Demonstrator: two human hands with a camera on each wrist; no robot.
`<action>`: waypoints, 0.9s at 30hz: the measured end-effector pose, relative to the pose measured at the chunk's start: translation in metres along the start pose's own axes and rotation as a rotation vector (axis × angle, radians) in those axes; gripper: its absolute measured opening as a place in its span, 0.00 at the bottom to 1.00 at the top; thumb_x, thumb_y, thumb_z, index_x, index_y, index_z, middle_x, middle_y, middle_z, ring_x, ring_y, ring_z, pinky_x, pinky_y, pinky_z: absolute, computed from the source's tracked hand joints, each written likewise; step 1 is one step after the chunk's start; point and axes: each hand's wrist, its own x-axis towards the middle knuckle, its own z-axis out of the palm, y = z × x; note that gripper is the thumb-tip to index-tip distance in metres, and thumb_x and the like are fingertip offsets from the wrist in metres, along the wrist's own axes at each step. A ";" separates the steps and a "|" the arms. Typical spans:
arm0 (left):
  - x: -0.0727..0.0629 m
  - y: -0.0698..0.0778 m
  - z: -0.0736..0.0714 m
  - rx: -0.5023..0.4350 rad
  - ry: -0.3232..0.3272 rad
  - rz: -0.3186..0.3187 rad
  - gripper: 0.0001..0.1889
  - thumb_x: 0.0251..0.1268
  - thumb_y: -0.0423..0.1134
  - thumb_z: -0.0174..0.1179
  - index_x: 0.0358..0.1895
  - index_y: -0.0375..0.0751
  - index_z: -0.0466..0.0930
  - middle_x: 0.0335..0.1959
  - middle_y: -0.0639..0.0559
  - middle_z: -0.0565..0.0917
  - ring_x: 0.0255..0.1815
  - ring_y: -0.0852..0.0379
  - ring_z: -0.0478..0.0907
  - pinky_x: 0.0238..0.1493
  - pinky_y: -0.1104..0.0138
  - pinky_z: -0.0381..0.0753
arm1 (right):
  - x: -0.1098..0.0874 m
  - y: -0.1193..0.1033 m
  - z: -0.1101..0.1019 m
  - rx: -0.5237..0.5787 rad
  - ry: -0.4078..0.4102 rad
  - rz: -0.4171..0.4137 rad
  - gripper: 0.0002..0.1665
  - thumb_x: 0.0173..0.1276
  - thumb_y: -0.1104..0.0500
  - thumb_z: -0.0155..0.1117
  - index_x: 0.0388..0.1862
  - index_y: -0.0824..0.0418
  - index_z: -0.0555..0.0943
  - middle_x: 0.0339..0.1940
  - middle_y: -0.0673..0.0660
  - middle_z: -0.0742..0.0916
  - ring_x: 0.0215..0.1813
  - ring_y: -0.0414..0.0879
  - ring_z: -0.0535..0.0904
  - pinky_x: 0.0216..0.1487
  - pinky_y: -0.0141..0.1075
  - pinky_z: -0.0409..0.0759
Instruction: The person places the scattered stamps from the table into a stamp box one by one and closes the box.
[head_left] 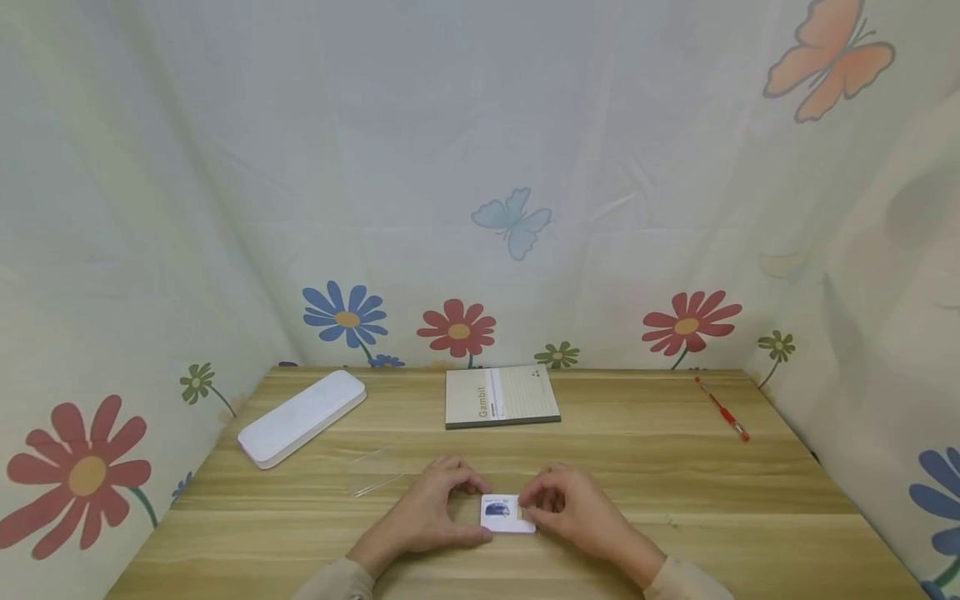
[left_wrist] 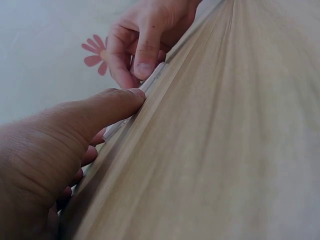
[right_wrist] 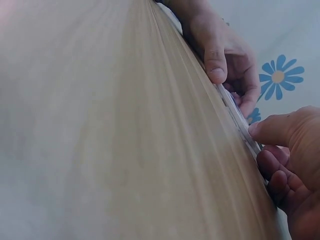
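Note:
A small, flat white packet with a dark blue picture lies on the wooden table near its front. My left hand holds its left side, thumb at the near corner and fingers at the far one. On the right side, my right hand pinches the packet's edge between thumb and fingers. The left wrist view shows the packet as a thin slab under the left thumb. In the right wrist view, the right thumb rests on its edge and the other fingers curl below.
A clear plastic sleeve lies left of the left hand. Farther back are a long white case at the left and a beige notebook in the middle. A red pen is at the right. Flower-printed curtains enclose the table.

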 end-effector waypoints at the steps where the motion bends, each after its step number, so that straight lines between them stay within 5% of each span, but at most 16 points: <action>1: 0.000 0.000 0.000 0.000 0.000 0.002 0.27 0.54 0.67 0.84 0.55 0.68 0.88 0.50 0.67 0.81 0.55 0.64 0.74 0.62 0.60 0.78 | 0.000 0.000 0.000 -0.011 0.000 -0.006 0.08 0.71 0.59 0.83 0.42 0.44 0.93 0.38 0.43 0.86 0.36 0.36 0.79 0.36 0.31 0.79; 27: 0.000 -0.002 0.002 0.001 0.004 0.003 0.27 0.54 0.69 0.83 0.54 0.68 0.87 0.49 0.67 0.81 0.54 0.64 0.74 0.61 0.61 0.78 | -0.001 -0.001 -0.003 0.050 -0.006 -0.014 0.10 0.75 0.53 0.80 0.52 0.50 0.92 0.40 0.46 0.86 0.37 0.37 0.80 0.37 0.32 0.80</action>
